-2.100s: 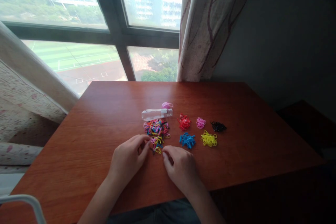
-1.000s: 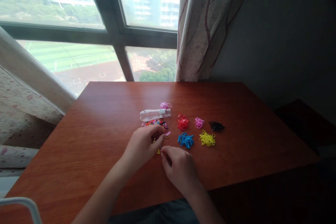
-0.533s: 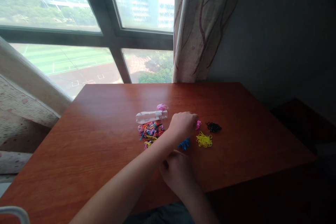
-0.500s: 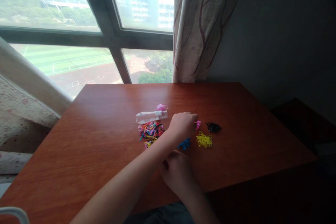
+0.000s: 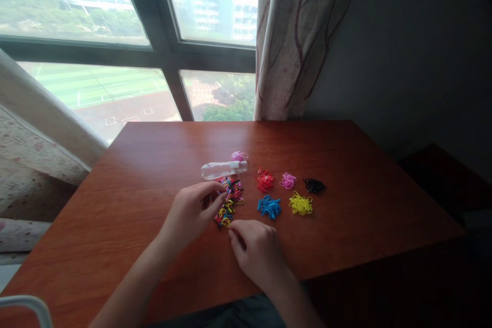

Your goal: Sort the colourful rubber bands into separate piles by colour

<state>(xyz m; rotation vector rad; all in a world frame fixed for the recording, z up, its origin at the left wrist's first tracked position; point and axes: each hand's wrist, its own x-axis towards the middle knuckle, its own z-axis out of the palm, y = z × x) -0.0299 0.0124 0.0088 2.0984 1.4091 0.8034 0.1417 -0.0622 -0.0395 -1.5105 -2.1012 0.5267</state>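
A mixed heap of small coloured rubber bands lies on the table. At its left edge is my left hand, thumb and fingertips closed in a pinch over the bands; what they hold is too small to make out. My right hand rests just in front of the heap, fingers curled and pinched beside a yellow band. Anything between those fingertips is hidden. To the right, bands lie in single-colour piles: red, blue, pink, yellow and black.
Behind the heap a clear plastic bottle lies on its side, with a pink translucent piece beyond its neck. The brown wooden table meets a window and curtain at the back. A white curved bar shows at lower left.
My left hand has moved back left from above the pink pile to the mixed heap, uncovering the red pile. My right hand has barely shifted. The view has moved slightly.
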